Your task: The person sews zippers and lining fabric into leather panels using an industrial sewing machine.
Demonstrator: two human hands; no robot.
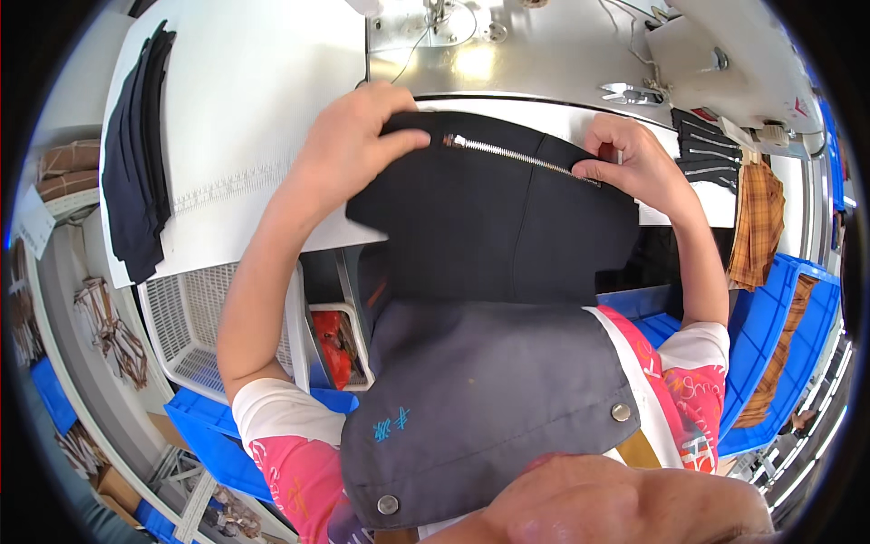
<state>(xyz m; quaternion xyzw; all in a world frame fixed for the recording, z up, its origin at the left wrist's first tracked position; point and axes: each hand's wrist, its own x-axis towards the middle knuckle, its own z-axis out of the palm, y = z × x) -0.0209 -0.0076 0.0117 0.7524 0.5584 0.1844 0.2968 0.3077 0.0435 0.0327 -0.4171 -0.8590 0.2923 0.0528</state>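
Observation:
A black fabric piece (453, 208) with a silver metal zipper (521, 157) along its upper part hangs over the table's near edge toward my lap. My left hand (358, 136) grips its upper left edge, thumb on top and fingers behind the cloth. At the zipper's right end, my right hand (634, 163) pinches the fabric between thumb and curled fingers. The zipper runs slantwise between my hands, its slider near the left end. A vertical seam crosses the cloth right of the middle.
Beyond the cloth is a sewing machine's metal bed (517, 54) with thread snips (632, 93). Folded dark fabric pieces (138, 163) lie at the table's left. Several zippers (709, 150) and orange plaid fabric (759, 218) lie right. A white basket (213, 317) and blue crate (779, 335) flank me.

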